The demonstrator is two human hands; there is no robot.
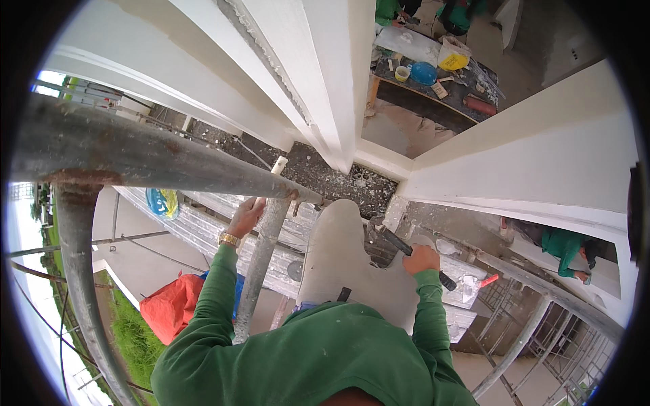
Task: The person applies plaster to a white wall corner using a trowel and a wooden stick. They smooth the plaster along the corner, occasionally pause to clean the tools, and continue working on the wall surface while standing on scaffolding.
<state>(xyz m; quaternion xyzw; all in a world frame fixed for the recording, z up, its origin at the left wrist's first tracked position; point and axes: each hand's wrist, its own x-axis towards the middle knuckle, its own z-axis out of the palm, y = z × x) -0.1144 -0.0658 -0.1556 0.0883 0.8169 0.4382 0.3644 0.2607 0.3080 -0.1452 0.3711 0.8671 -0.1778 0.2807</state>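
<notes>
My left hand (247, 218), with a gold watch on its wrist, is closed at the upright grey scaffold pole (261, 260), just below a thick horizontal scaffold tube (169, 152). Part of its fingers is hidden there. My right hand (421, 260) is wrapped round a long black-handled hand tool (395, 239) beside my right thigh. The handle's lower end sticks out below the fist; its far end lies near the wall's foot, and its exact kind is hard to make out. Under my legs run splattered scaffold planks (223, 215).
A blue-yellow bag (162, 202) and red sheeting (172, 308) are at left. White wall edges (325, 81) rise ahead, with debris (349, 186) at their foot. A cluttered table (440, 95) stands beyond. A red-handled tool (489, 280) lies right; a co-worker in green (565, 250) is farther right.
</notes>
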